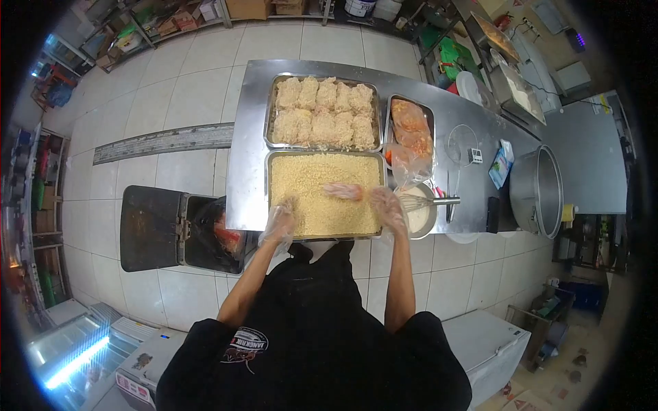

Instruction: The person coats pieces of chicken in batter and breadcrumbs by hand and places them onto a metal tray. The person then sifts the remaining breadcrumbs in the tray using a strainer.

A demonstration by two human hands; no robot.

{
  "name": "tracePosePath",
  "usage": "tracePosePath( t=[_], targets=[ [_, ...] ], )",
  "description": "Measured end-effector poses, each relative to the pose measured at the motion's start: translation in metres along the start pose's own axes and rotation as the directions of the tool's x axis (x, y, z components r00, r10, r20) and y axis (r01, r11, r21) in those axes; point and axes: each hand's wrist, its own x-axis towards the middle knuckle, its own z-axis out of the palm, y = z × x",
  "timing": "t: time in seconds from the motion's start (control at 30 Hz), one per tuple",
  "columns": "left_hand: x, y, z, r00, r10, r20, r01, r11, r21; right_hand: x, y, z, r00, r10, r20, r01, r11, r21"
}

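A tray of pale yellow breadcrumbs [308, 168] sits at the front of the steel table. On the crumbs lies a pinkish, wet-looking piece of meat [343, 191]; its exact kind is unclear. My left hand [281, 218], in a clear plastic glove, reaches over the tray's left side with its fingertips at the crumbs. At the right side, my gloved right hand [389, 208] is close to the meat's right end, fingers extended and apparently apart from it. A whisk [428, 201] rests across a bowl of whitish batter [419, 218] just right of that hand.
Behind the crumbs stands a tray of crumb-coated pieces [323, 113]. Beside it, another tray holds orange-red meat in plastic [411, 127]. Farther right are a small white timer or scale [475, 155], a blue-white packet [502, 164] and a large metal pot [538, 192]. An open bin [154, 229] stands at the left.
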Motion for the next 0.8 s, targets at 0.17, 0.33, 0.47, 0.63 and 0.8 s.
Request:
tracePosePath(
  t=[0.17, 0.33, 0.47, 0.63, 0.8],
  targets=[
    [0.003, -0.024, 0.049, 0.945, -0.28, 0.168, 0.307, 0.587, -0.749, -0.039, 0.005, 0.037, 0.897, 0.441, 0.018, -0.433, 0.872, 0.229],
    [0.042, 0.011, 0.073, 0.895, -0.352, 0.274, 0.255, -0.101, -0.962, -0.03, 0.064, 0.093, 0.838, 0.545, 0.0, -0.476, 0.731, 0.488],
    [0.031, 0.038, 0.04, 0.872, -0.4, 0.283, 0.283, -0.06, -0.957, -0.035, 0.025, 0.085, 0.879, 0.477, -0.026, -0.393, 0.753, 0.527],
    [0.044, 0.006, 0.085, 0.898, -0.344, 0.275, 0.407, 0.409, -0.817, -0.017, 0.052, 0.09, 0.92, 0.387, 0.063, -0.387, 0.869, 0.309],
    [0.049, 0.021, 0.086, 0.854, 0.175, -0.49, -0.243, 0.967, -0.079, 0.008, 0.028, 0.065, 0.982, -0.017, -0.19, -0.059, 0.922, -0.384]
  ],
)
